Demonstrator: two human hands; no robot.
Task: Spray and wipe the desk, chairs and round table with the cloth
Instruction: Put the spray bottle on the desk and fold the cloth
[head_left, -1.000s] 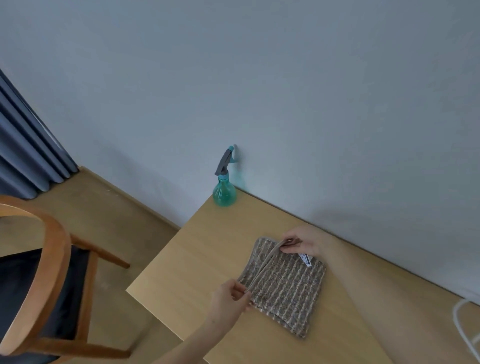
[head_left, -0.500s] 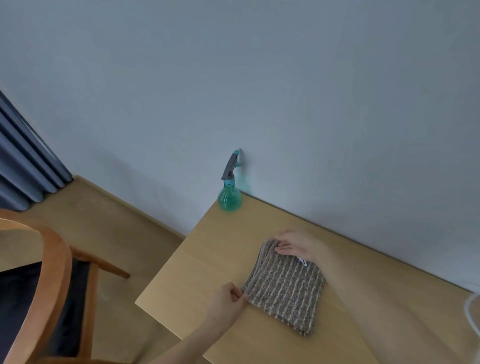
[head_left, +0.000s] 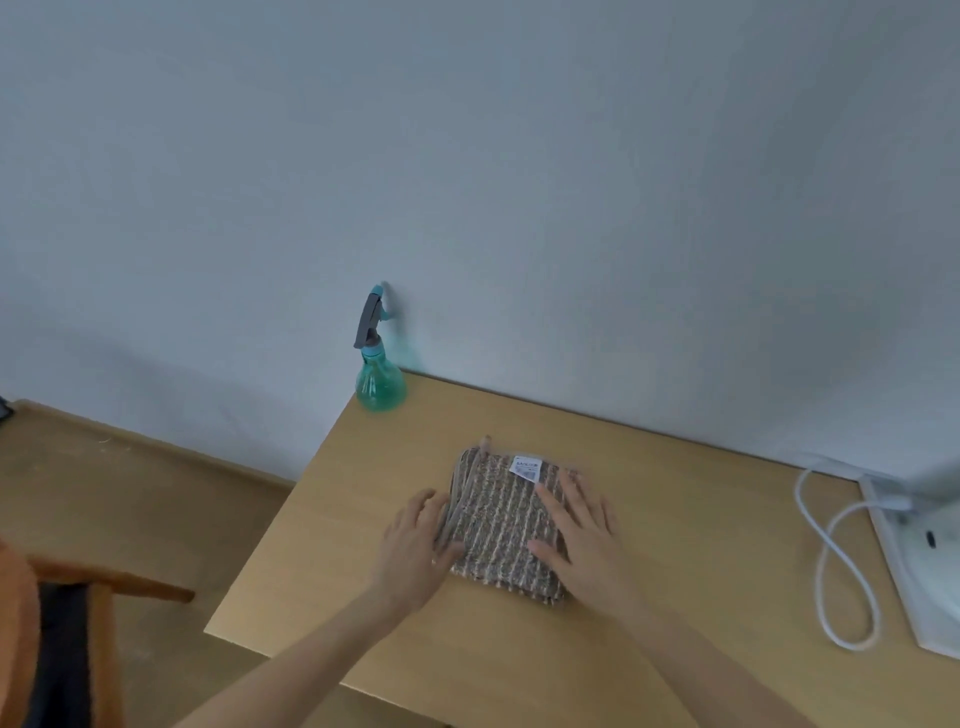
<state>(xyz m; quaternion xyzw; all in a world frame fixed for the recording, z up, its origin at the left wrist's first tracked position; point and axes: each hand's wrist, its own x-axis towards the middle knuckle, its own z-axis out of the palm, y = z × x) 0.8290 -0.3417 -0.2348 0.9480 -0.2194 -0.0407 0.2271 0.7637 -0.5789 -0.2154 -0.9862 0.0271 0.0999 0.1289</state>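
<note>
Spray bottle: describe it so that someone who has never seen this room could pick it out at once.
Start at the light wooden desk that stands against the pale wall and go to its far left corner. The spray bottle stands upright there, right by the wall, apart from the folded striped cloth under both hands. It is the only see-through green thing in view, round-bellied with a grey trigger head.
</note>
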